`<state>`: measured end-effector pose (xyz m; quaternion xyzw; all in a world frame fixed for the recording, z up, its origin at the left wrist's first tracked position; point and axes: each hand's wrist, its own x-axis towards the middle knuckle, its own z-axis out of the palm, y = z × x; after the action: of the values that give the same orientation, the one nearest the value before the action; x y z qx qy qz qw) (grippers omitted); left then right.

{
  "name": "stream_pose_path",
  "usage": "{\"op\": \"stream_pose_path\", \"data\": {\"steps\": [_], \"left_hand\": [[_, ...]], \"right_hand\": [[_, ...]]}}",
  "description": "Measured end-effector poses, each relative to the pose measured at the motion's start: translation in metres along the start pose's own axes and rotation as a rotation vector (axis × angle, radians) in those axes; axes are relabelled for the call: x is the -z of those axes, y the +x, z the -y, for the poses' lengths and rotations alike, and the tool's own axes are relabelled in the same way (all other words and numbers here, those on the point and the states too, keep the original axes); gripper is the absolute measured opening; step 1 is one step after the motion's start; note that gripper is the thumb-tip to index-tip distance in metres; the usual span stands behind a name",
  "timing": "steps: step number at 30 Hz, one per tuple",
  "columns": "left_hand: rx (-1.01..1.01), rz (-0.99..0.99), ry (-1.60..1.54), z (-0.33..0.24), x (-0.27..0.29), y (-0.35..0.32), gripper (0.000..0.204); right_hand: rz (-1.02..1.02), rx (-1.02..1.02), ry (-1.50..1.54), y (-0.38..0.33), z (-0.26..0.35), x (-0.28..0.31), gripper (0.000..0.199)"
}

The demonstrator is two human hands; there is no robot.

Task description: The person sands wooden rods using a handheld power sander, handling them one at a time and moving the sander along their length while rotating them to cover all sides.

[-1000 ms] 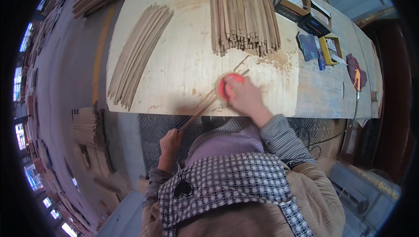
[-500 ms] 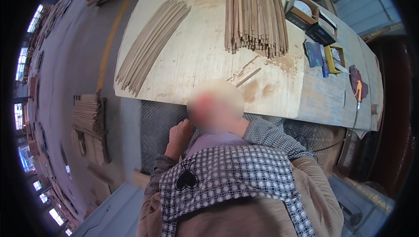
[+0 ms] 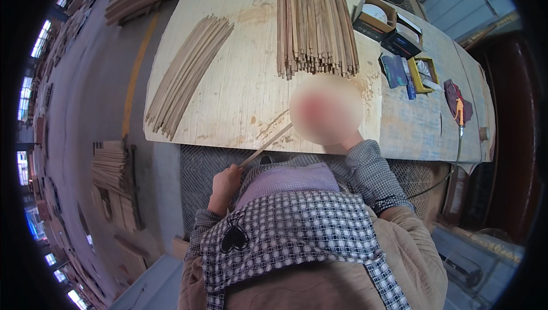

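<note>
My left hand [image 3: 226,183], near the front edge of the table, is closed on the lower end of a thin wooden stick [image 3: 266,146]. From there the stick slants up to the right over the table edge. Its far end disappears under a round blurred patch that also covers most of my right hand [image 3: 351,140]. Only the wrist side of that hand shows, so its fingers and anything in them are hidden. Beyond the patch lies a thick bundle of wooden sticks [image 3: 315,24]. A flatter spread of thin sticks [image 3: 191,76] rests at the table's left.
The pale board tabletop [image 3: 245,93] carries sawdust. At the right are open boxes [image 3: 374,17], a yellow box [image 3: 423,75], a blue packet [image 3: 394,70] and an orange air gun [image 3: 460,110] with a hose. Stacked wood [image 3: 111,161] stands on the floor at left.
My right hand and the blurred patch have moved right and farther over the table, away from my left hand. More of the stick between the hands now shows. The view has shifted slightly.
</note>
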<state>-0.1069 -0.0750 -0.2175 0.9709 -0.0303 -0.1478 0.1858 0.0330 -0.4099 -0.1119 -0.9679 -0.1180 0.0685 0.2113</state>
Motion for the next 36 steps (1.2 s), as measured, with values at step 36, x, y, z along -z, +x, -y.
{"op": "stream_pose_path", "data": {"steps": [36], "left_hand": [[0.020, 0.010, 0.101, -0.009, -0.007, -0.004, 0.021]], "right_hand": [[-0.161, 0.091, 0.116, 0.008, -0.031, -0.097, 0.045]]}}
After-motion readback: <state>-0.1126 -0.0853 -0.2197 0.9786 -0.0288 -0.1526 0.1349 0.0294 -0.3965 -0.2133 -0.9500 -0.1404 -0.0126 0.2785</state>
